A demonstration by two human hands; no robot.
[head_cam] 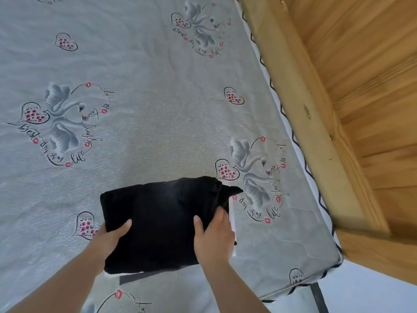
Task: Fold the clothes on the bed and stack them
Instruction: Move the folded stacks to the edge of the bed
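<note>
While both hands grasp it from opposite sides, a folded black garment [162,222] sits low in the frame, centre, on the bed [146,98]. Its cloth looks soft and matte, a rough rectangle with one bunched corner pointing right. Left hand [108,240] grips the left edge, thumb on top; right hand [213,236] grips the right edge (a sliver of white cloth [232,222] shows beneath). Grey bedsheet, printed with swans and hearts, spreads wide across the upper left. A pale wooden frame [304,123] borders the mattress's right edge.
</note>
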